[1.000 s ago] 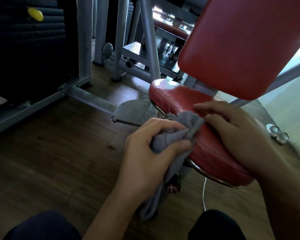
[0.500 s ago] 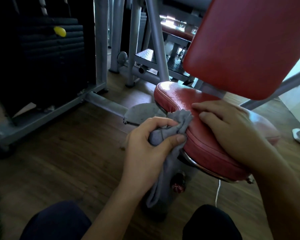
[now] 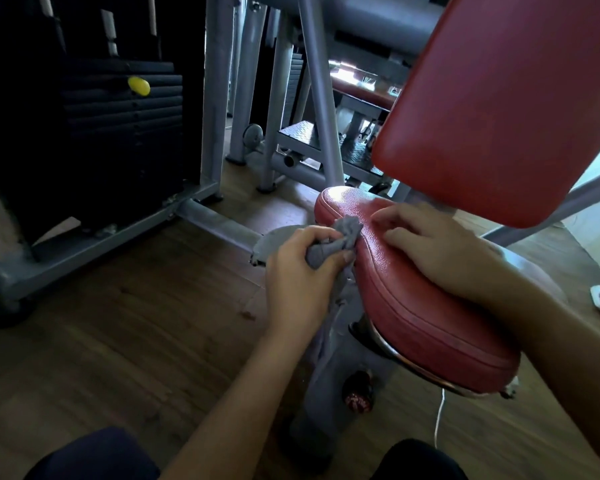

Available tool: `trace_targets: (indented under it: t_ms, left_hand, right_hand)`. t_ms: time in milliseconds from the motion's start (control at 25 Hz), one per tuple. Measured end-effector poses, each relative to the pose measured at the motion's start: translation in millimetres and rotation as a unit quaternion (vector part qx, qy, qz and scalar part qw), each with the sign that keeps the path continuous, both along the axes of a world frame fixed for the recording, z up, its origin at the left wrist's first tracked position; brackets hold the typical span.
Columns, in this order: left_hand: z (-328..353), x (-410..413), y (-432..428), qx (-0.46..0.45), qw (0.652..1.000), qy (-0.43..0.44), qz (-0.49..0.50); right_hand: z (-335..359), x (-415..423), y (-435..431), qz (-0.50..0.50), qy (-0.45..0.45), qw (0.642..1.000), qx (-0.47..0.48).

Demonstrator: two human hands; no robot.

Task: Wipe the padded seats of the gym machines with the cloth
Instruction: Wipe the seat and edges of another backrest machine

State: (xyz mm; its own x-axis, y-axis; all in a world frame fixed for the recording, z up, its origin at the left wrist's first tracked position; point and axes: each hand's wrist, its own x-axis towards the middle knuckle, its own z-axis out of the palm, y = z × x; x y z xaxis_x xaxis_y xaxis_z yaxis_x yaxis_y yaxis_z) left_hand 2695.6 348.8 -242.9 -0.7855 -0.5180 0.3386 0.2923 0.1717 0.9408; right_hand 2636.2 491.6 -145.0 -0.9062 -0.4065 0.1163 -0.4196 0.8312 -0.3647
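Note:
A red padded seat (image 3: 420, 306) on a grey machine post sits right of centre, with a red backrest pad (image 3: 492, 98) tilted above it. My left hand (image 3: 298, 278) grips a bunched grey cloth (image 3: 340, 242) against the seat's left edge; the cloth's tail hangs down along the post. My right hand (image 3: 433, 247) rests palm down on top of the seat, fingers loosely bent and touching the padding beside the cloth.
A black weight stack with a yellow pin (image 3: 138, 85) stands at the left inside a grey frame (image 3: 212, 98). More grey uprights and a step plate (image 3: 305, 140) lie behind. The floor is dark wood. A white cord (image 3: 440, 420) hangs under the seat. My knees are at the bottom.
My left hand has slid the cloth a little further along the seat's left edge, and the cloth looks more bunched. The view has shifted left, showing more of the weight stack.

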Motion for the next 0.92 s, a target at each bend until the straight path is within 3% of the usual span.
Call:
trace_targets:
  t_ms: [80,280,440,600,720,920]
  left_hand:
    - [-5.4,2.8,8.2,0.018,1.0,0.008,-0.008]
    - [-7.7,-28.3,-7.3,0.024,0.999,0.02,0.02]
    - [-7.9,-21.3,-1.9,0.064,0.996,0.049,-0.035]
    - [-4.8,-33.7,-11.4,0.032,0.998,0.053,-0.012]
    - [-3.5,-21.6,-7.1,0.051,0.996,0.055,-0.056]
    - [5.1,-24.8,-10.6,-0.008,0.999,0.023,-0.026]
  right_hand:
    - [-6.0,-6.8,0.3,0.0,-0.004,1.0,0.027]
    - [-8.3,-8.5,1.0,-0.008,-0.001,1.0,-0.009]
    - [-9.0,-5.6,-0.4,-0.01,0.001,0.999,-0.031]
    - [-9.1,-8.0,0.1,-0.011,0.005,1.0,-0.027]
    - [-9.2,-6.8,-1.4,-0.025,0.014,1.0,0.008]
    - [-8.1,0.2,5.6,-0.046,0.037,0.998,-0.004]
